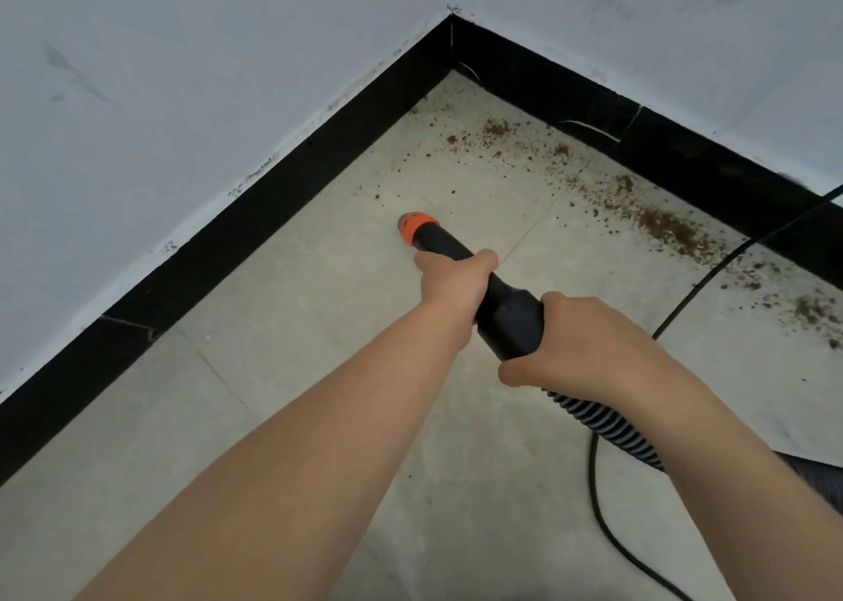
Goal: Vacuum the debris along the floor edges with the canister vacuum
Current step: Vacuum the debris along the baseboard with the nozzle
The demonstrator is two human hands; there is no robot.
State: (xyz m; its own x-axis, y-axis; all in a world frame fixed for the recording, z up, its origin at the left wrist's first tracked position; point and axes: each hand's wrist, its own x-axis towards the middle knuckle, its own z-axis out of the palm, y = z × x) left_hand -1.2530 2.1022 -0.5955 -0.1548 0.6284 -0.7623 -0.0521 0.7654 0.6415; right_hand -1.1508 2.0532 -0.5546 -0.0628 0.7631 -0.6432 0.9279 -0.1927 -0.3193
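Head view — left hand and right hand both wrapped around vacuum wand — debris nearby.

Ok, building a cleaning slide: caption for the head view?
Both hands aim black orange-tipped vacuum nozzle toward brown debris along black baseboard.

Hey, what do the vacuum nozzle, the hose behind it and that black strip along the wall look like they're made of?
The nozzle looks like hard matte black plastic with an orange plastic tip, smooth and moulded. The hose looks like flexible ribbed plastic, judging by its ridges. The black strip looks like glossy tile or painted skirting, with visible joints; which one is unclear.
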